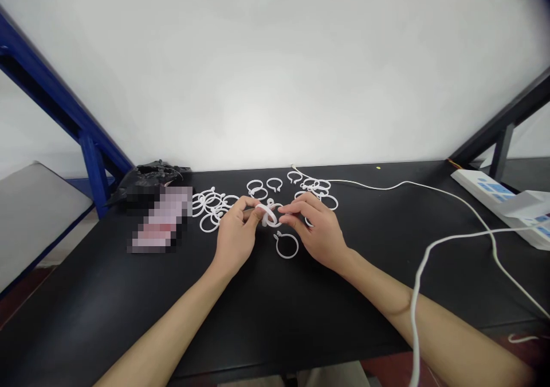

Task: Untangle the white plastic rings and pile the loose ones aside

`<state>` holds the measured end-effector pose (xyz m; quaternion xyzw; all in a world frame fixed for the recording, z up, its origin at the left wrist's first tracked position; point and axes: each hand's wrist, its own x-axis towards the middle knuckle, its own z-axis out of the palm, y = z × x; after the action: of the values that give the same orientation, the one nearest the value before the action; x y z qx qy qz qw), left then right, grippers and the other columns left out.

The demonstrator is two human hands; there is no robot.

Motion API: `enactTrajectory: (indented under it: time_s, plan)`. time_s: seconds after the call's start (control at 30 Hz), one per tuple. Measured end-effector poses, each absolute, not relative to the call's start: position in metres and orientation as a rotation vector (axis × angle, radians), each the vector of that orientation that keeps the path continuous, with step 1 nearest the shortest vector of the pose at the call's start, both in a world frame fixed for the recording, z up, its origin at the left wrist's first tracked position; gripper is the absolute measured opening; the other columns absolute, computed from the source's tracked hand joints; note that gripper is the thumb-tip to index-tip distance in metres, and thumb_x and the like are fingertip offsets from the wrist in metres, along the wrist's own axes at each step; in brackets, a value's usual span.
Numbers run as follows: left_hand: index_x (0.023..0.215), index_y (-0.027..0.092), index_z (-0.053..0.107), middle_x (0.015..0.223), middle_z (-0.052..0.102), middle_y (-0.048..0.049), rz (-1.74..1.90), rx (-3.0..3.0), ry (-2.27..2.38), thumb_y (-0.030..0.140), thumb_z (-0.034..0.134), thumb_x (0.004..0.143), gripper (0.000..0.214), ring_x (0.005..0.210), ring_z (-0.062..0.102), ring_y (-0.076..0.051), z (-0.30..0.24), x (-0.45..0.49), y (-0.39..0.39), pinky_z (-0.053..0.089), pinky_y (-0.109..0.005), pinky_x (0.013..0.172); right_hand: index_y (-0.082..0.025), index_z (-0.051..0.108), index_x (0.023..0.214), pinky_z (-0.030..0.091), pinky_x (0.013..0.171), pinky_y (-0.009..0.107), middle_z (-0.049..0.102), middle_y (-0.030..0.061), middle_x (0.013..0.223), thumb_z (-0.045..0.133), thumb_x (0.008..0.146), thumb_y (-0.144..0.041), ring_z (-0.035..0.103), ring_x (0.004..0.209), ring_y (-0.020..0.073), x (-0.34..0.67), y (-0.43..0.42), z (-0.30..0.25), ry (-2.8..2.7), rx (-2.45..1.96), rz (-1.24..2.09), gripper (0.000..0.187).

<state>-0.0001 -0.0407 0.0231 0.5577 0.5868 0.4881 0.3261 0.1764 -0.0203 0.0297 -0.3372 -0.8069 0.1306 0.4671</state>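
Both of my hands meet over a black table (266, 307) and pinch the same white plastic ring (270, 216). My left hand (235, 235) grips its left side with thumb and fingers closed. My right hand (315, 229) holds the ring's right side with its fingertips. One single white ring (287, 245) lies flat on the table just below my fingers. Several more white rings lie in a pile (212, 205) behind my left hand, and others are scattered (315, 188) behind my right hand.
A black bag (150, 176) and a blurred pinkish object (158, 221) sit at the left. A white cable (429, 249) runs across the right side and over my right forearm. A white power strip (498, 195) lies far right. Blue frame bars (92, 164) stand at the left, against a white wall.
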Motion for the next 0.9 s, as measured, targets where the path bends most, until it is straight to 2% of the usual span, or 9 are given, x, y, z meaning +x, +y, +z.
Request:
enactTrajectory:
  time_s: [0.2, 0.33, 0.5, 0.63, 0.77, 0.9]
  plan:
    - [0.089, 0.022, 0.054, 0.069, 0.064, 0.0043, 1.274, 1.39, 1.421, 0.041, 0.053, 0.091, 0.019, 0.063, 0.057, -0.012, 0.017, 0.0, -0.038, 0.043, -0.024, 0.064, -0.023, 0.07, 0.096, 0.05, 0.06, 0.024, 0.061, 0.0024, 0.086, 0.059, 0.093, -0.025, 0.058, 0.069, 0.0113, 0.175, -0.022, 0.027, -2.074, -0.756, 0.342, 0.012]
    - [0.086, 0.021, 0.055, 0.071, 0.062, 0.0043, 1.253, 1.368, 1.428, 0.039, 0.053, 0.091, 0.018, 0.064, 0.055, -0.011, 0.017, 0.001, -0.037, 0.043, -0.025, 0.064, -0.022, 0.07, 0.098, 0.052, 0.063, 0.025, 0.061, 0.0031, 0.087, 0.058, 0.094, -0.025, 0.06, 0.071, 0.012, 0.174, -0.023, 0.024, -2.11, -0.795, 0.383, 0.013]
    - [0.096, 0.019, 0.059, 0.085, 0.068, -0.0016, 1.312, 1.026, 1.166, 0.042, 0.06, 0.087, 0.025, 0.081, 0.065, -0.016, 0.017, 0.002, -0.034, 0.049, -0.03, 0.078, -0.022, 0.071, 0.099, 0.053, 0.068, 0.027, 0.061, 0.0036, 0.087, 0.057, 0.094, -0.026, 0.06, 0.074, 0.0129, 0.175, -0.022, 0.025, -2.091, -0.806, 0.355, 0.015]
    - [0.094, 0.015, 0.061, 0.086, 0.069, -0.0042, 1.324, 0.902, 1.086, 0.043, 0.063, 0.085, 0.029, 0.077, 0.065, -0.015, 0.018, -0.001, -0.033, 0.05, -0.031, 0.078, -0.02, 0.07, 0.095, 0.052, 0.064, 0.026, 0.062, 0.0035, 0.085, 0.06, 0.092, -0.026, 0.06, 0.071, 0.0129, 0.175, -0.022, 0.028, -2.03, -0.84, 0.294, 0.012]
    - [0.094, 0.015, 0.063, 0.084, 0.069, -0.0039, 1.325, 0.967, 1.115, 0.043, 0.062, 0.086, 0.03, 0.078, 0.066, -0.016, 0.019, -0.003, -0.033, 0.05, -0.032, 0.079, -0.02, 0.069, 0.092, 0.052, 0.064, 0.026, 0.067, 0.0031, 0.084, 0.062, 0.091, -0.025, 0.063, 0.072, 0.0136, 0.176, -0.021, 0.032, -1.931, -0.899, 0.266, 0.009]
    - [0.095, 0.018, 0.066, 0.085, 0.07, -0.003, 1.172, 1.28, 1.298, 0.04, 0.053, 0.091, 0.025, 0.08, 0.067, -0.017, 0.022, 0.0, -0.039, 0.051, -0.033, 0.079, -0.023, 0.069, 0.095, 0.053, 0.066, 0.027, 0.073, 0.0012, 0.086, 0.061, 0.092, -0.027, 0.067, 0.072, 0.0145, 0.18, -0.021, 0.034, -1.826, -0.994, 0.332, 0.01]
